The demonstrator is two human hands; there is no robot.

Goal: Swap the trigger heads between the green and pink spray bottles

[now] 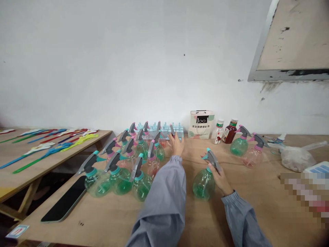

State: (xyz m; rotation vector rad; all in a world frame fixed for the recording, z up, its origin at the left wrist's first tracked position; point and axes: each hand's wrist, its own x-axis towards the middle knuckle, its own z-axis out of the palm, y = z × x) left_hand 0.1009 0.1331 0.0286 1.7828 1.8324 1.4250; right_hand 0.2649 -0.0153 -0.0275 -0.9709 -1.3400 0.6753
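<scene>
My right hand (219, 176) is closed around the grey neck of a round spray bottle (203, 185) with green tint and a teal collar, which stands upright on the table. My left hand (177, 144) reaches to the back of the bottle group and grips a spray bottle by its grey head (172, 129); its body is mostly hidden by the hand. Left of that arm stand several more bottles in rows, green ones with teal collars (120, 180) and pink ones with pink collars (153, 164).
Behind the group lies a light blue rack-like object (177, 129). A paper bag (201, 132) and two drink bottles (229, 132) stand by the wall. Two spray bottles (239, 145) and a plastic bag (296, 158) are at right. A phone (65, 200) lies front left. Colourful hand-shaped clappers (51, 149) cover another table.
</scene>
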